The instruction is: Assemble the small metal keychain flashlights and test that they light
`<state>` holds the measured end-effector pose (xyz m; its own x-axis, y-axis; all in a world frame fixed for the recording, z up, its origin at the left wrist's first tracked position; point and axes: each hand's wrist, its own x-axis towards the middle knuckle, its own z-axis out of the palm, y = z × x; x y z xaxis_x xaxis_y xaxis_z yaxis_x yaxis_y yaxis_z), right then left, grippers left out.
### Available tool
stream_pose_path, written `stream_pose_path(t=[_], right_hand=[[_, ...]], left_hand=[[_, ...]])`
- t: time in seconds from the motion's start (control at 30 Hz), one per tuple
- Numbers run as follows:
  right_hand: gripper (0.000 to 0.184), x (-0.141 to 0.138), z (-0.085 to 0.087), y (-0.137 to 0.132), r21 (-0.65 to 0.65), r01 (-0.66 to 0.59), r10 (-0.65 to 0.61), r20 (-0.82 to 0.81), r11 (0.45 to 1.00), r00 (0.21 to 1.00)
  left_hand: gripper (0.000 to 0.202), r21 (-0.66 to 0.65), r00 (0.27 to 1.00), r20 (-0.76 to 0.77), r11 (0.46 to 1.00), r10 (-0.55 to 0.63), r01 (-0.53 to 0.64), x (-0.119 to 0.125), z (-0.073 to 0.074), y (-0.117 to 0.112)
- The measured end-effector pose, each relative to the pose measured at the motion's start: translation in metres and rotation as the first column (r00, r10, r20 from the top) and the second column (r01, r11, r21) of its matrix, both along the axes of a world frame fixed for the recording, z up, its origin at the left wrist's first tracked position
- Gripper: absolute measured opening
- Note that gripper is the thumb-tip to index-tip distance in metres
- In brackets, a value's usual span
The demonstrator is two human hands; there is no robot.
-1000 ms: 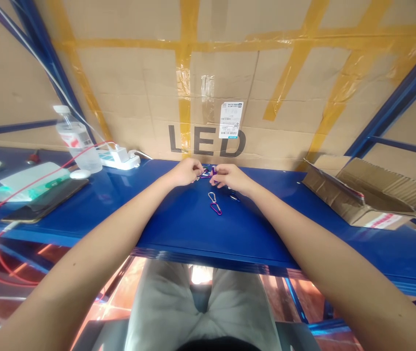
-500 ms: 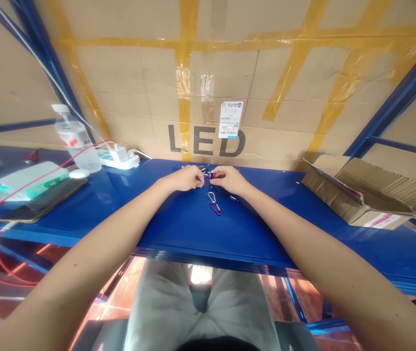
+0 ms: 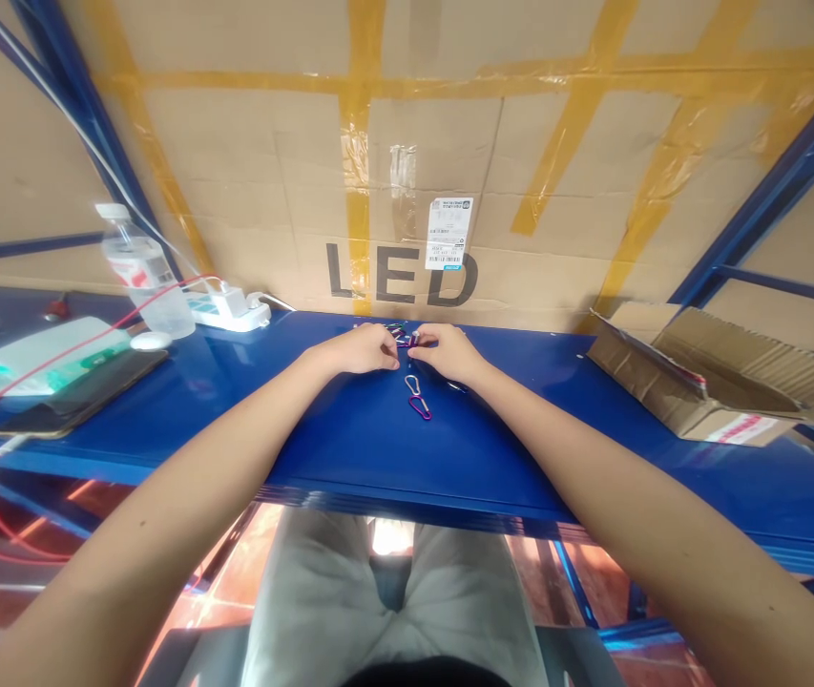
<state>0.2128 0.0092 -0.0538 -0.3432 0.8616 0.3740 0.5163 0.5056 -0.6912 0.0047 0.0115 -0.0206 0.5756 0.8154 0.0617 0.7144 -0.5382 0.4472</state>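
My left hand [image 3: 362,347] and my right hand [image 3: 450,351] meet at the back of a blue shelf [image 3: 349,439], fingers pinched together on a small purple carabiner clip [image 3: 410,341] between them. Just in front of the hands hang or lie two linked clips, a silver carabiner [image 3: 413,385] and a purple carabiner [image 3: 420,407], on the shelf surface. A few more coloured clips lie behind the fingers, mostly hidden.
A large cardboard box marked LED [image 3: 407,191] stands behind. An open cardboard box [image 3: 707,377] lies at right. At left are a water bottle [image 3: 141,272], a white power strip [image 3: 227,307], a red cable [image 3: 34,382], a dark phone [image 3: 77,401] and a white packet [image 3: 41,348].
Both hands have drawn closer together over the clip; the right hand slid slightly left and back. The linked clips on the shelf stay in place.
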Motion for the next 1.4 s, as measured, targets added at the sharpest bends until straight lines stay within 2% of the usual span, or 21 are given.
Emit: stream_pose_path(t=[0.07, 0.17, 0.33, 0.43, 0.67, 0.73, 0.8, 0.87, 0.93, 1.0, 1.07, 1.17, 1.3, 1.4], right_hand=[[0.006, 0.0009, 0.001, -0.0016, 0.055, -0.044, 0.041, 0.048, 0.998, 0.998], [0.015, 0.0019, 0.0041, -0.0044, 0.135, -0.115, 0.101, 0.108, 0.984, 0.989], [0.022, 0.0021, 0.0071, -0.0052, 0.221, -0.147, 0.107, 0.184, 0.964, 0.977], [0.024, 0.0025, 0.0071, -0.004, 0.251, -0.159, 0.101, 0.23, 0.955, 0.968], [0.021, 0.005, 0.009, -0.0041, 0.268, -0.139, 0.061, 0.28, 0.953, 0.958], [0.017, 0.0048, 0.0094, -0.0039, 0.258, -0.138, 0.071, 0.254, 0.956, 0.965], [0.011, 0.0034, 0.0096, -0.0032, 0.206, -0.132, 0.105, 0.134, 0.97, 0.985], [0.008, 0.0014, 0.0098, -0.0022, 0.088, -0.12, 0.126, -0.071, 0.989, 0.989], [0.012, -0.0003, 0.0098, -0.0015, -0.056, -0.136, 0.124, -0.19, 0.989, 0.974], [0.013, -0.001, 0.0096, -0.0012, -0.148, -0.141, 0.124, -0.118, 0.979, 0.985], [0.016, -0.0006, 0.0092, -0.0012, -0.176, -0.086, 0.078, -0.055, 0.981, 0.995], [0.017, 0.0011, 0.0084, -0.0014, -0.178, -0.006, -0.01, -0.088, 0.984, 0.996], [0.019, 0.0033, 0.0062, -0.0014, -0.126, 0.018, -0.01, 0.068, 0.992, 0.998], [0.009, 0.0037, 0.0049, -0.0014, -0.019, -0.021, 0.024, 0.145, 1.0, 0.989]], left_hand=[[0.016, -0.02, 1.0, 0.0, 1.0, -0.019, 0.019, -0.0001, 0.0019, -0.0013], [0.015, -0.014, 0.998, -0.024, 0.999, -0.052, 0.052, -0.0003, 0.004, -0.0028], [0.016, 0.019, 0.998, -0.01, 0.998, -0.059, 0.059, -0.0034, 0.0011, 0.0002], [0.017, 0.027, 0.998, 0.044, 0.998, -0.05, 0.049, -0.0053, 0.0001, 0.002], [0.015, 0.11, 0.959, 0.276, 0.993, -0.064, 0.034, 0.0008, 0.0061, -0.0045], [0.014, 0.119, 0.948, 0.309, 0.992, -0.079, 0.044, 0.0026, 0.0068, -0.0057], [0.014, 0.134, 0.947, 0.313, 0.99, -0.076, 0.035, 0.003, 0.0071, -0.006], [0.015, 0.147, 0.957, 0.285, 0.989, -0.05, 0.008, 0.0018, 0.007, -0.0056], [0.015, 0.141, 0.975, 0.219, 0.99, -0.024, -0.007, -0.0005, 0.0062, -0.0045], [0.014, 0.111, 0.992, 0.123, 0.994, -0.019, 0.005, -0.0031, 0.0045, -0.003], [0.012, 0.078, 0.999, 0.042, 0.997, -0.027, 0.024, -0.0049, 0.0022, -0.001], [0.013, 0.064, 0.999, 0.009, 0.998, -0.03, 0.03, -0.0058, -0.0003, 0.0013], [0.013, 0.067, 0.999, 0.001, 0.997, -0.045, 0.044, -0.0052, 0.0, 0.001], [0.013, 0.086, 0.999, 0.011, 0.995, -0.049, 0.048, -0.005, 0.0016, -0.0008]])
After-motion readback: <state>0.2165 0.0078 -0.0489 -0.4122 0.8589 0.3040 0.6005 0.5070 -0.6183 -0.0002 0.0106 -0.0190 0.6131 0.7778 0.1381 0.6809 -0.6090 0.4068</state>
